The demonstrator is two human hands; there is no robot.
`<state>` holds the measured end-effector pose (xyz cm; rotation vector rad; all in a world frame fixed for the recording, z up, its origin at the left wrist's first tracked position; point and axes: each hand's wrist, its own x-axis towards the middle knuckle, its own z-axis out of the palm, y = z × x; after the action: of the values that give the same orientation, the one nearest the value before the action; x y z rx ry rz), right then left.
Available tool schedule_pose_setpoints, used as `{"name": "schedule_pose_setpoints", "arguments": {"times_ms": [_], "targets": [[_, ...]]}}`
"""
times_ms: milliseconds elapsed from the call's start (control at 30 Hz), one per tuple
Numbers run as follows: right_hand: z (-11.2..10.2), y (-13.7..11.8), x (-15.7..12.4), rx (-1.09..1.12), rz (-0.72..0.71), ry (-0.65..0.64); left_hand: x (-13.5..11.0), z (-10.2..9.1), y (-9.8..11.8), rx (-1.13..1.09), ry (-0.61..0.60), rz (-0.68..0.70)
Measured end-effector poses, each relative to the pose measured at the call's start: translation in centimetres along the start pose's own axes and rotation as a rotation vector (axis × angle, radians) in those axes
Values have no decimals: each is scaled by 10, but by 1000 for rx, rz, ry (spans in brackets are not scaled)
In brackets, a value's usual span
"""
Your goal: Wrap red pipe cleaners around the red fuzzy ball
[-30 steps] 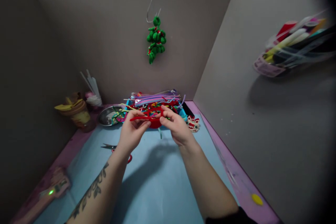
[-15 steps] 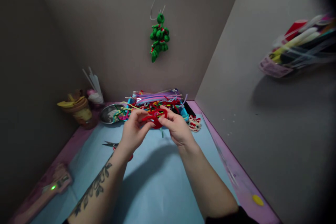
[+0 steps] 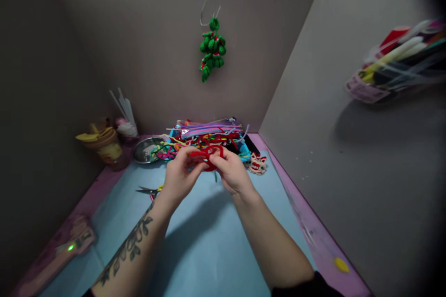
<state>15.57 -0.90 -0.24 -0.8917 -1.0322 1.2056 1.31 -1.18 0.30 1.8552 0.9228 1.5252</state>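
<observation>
A looped red pipe cleaner piece (image 3: 211, 163) is held up above the table between both hands. My left hand (image 3: 179, 171) pinches its left side with thumb and fingers. On the other side, my right hand (image 3: 232, 167) grips it, thumb in front and some fingers hidden behind. Past my hands stands a blue tray (image 3: 245, 152) heaped with colourful pipe cleaners (image 3: 212, 129). Scissors (image 3: 148, 190) lie open-bladed beside my left wrist, their handles partly covered by my forearm.
A metal bowl (image 3: 141, 151) and a pot of tools (image 3: 108, 148) stand at the back left. A pink glue gun (image 3: 75, 243) with a green light lies front left. Right of the tray is a red-and-white ornament (image 3: 258, 164). A green ornament (image 3: 212, 48) hangs on the back wall.
My fingers have shifted slightly on the red piece, and its loops have turned a little. My left forearm has moved slightly right, baring more of the scissors.
</observation>
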Motion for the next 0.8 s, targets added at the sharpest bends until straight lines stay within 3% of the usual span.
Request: {"name": "schedule_pose_setpoints", "arguments": {"times_ms": [233, 633, 800], "targets": [[1, 0, -1, 70, 16, -23, -1, 1, 0, 29, -48, 40], [-4, -9, -4, -76, -33, -112, 0, 3, -3, -158, 77, -78], [-3, -11, -5, -83, -67, -85, -3, 2, -9, -34, 67, -82]]}}
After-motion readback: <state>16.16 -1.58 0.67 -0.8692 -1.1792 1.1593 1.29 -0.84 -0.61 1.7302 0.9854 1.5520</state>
